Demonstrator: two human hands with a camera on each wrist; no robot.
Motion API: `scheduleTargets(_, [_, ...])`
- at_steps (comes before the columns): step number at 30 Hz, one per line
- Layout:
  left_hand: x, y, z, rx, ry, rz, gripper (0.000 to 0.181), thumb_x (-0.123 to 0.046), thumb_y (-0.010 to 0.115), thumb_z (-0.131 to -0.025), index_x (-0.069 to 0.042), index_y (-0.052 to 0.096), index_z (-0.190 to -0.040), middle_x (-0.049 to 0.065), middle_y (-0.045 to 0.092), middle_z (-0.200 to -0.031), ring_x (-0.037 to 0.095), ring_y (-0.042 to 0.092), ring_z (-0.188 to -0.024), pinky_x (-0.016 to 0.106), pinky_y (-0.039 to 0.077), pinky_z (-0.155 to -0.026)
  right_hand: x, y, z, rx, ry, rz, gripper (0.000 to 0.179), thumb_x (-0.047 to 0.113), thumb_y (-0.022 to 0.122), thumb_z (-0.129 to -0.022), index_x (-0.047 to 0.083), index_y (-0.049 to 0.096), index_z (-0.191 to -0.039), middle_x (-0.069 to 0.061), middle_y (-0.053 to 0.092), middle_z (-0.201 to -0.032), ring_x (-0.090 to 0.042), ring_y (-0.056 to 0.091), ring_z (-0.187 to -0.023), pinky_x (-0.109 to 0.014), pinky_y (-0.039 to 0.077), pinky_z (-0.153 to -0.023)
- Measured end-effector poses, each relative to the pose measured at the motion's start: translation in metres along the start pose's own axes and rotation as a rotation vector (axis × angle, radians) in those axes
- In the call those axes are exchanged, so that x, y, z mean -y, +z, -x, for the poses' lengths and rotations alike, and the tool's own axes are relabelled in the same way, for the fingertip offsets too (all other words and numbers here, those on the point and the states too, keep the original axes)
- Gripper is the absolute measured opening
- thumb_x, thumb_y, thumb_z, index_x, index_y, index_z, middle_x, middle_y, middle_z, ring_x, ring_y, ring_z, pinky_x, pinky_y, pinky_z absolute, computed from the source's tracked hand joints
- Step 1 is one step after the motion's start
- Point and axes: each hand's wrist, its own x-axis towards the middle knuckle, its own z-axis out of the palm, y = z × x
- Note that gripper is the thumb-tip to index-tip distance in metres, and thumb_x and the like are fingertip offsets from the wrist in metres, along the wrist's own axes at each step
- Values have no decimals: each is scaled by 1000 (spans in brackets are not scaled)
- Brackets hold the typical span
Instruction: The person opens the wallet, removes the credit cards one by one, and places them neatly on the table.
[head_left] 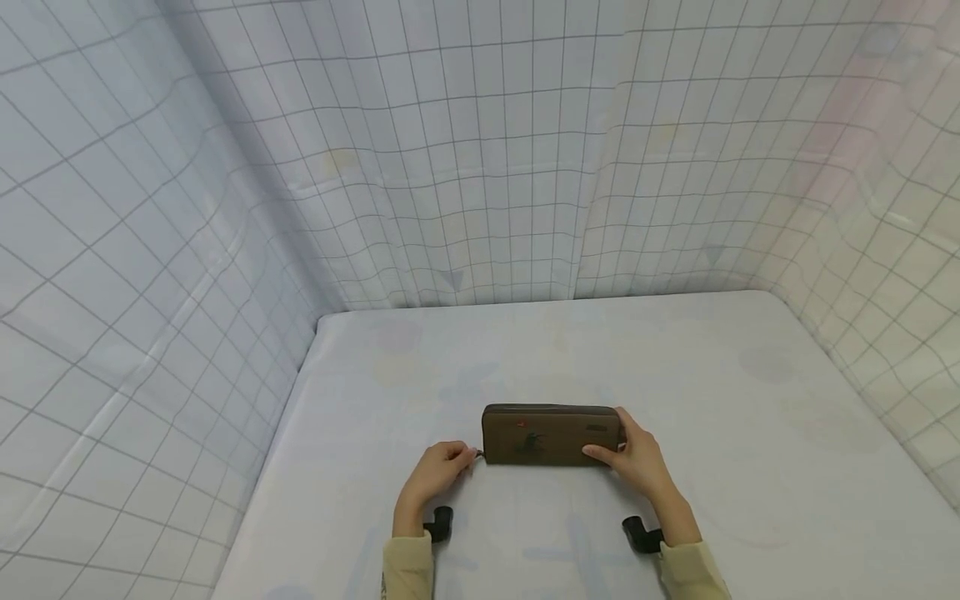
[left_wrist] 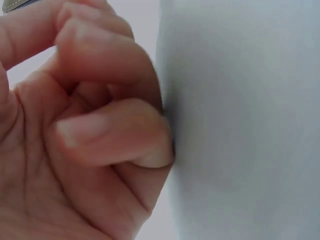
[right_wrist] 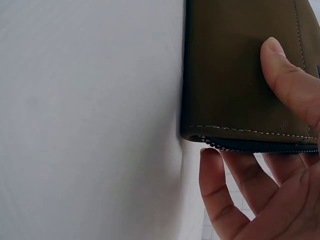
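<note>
A brown zip-around wallet (head_left: pixel 558 437) with a small dark figure and a red mark on its front stands on its long edge on the white table. My right hand (head_left: pixel 641 458) grips its right end, the thumb across the front face and the fingers at the zipped end; in the right wrist view the stitched wallet (right_wrist: pixel 235 75) shows the zipper teeth along that end. My left hand (head_left: pixel 438 475) pinches the zipper pull (head_left: pixel 479 453) at the wallet's lower left corner. Curled fingers of the left hand (left_wrist: pixel 100 100) hide the pull in the left wrist view.
The white table (head_left: pixel 375 375) spreads around the wallet. White grid-patterned curtains (head_left: pixel 480 167) rise along its back and both sides. Black wrist mounts (head_left: pixel 441 523) sit at both wrists, below light sleeves (head_left: pixel 408 567).
</note>
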Motion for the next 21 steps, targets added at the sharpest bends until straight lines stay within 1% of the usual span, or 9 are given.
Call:
scheduleTargets(6, [3, 4, -3, -35, -52, 106, 37, -22, 54, -98, 3, 58, -70, -4, 44, -58, 9, 37, -53, 23, 29, -51, -1, 0, -1, -5, -6, -5, 52, 34, 82, -74, 10, 54, -111, 0, 60, -81, -14, 51, -66, -30, 43, -56])
scheduleTargets(11, [0, 7, -1, -82, -101, 224, 36, -19, 54, -97, 7, 57, -73, -3, 45, -60, 8, 37, -54, 21, 28, -52, 0, 0, -1, -6, -12, -6, 53, 33, 82, -73, 10, 55, -112, -1, 62, -84, -14, 52, -66, -30, 43, -56])
scheduleTargets(16, [-4, 8, 1, -116, -143, 316, 37, -18, 53, -98, 12, 55, -77, -2, 45, -61, 9, 36, -55, 21, 28, -52, 1, -1, 0, -4, -15, -6, 52, 30, 83, -73, 10, 55, -111, -2, 63, -84, -15, 53, -65, -30, 44, -55])
scheduleTargets(21, [-4, 9, 0, -147, -152, 414, 37, -16, 53, -98, 16, 54, -80, -2, 43, -61, 9, 35, -55, 21, 28, -52, 1, -1, 0, -6, -15, 16, 53, 31, 83, -73, 8, 55, -112, -2, 62, -81, -14, 52, -61, -28, 43, -52])
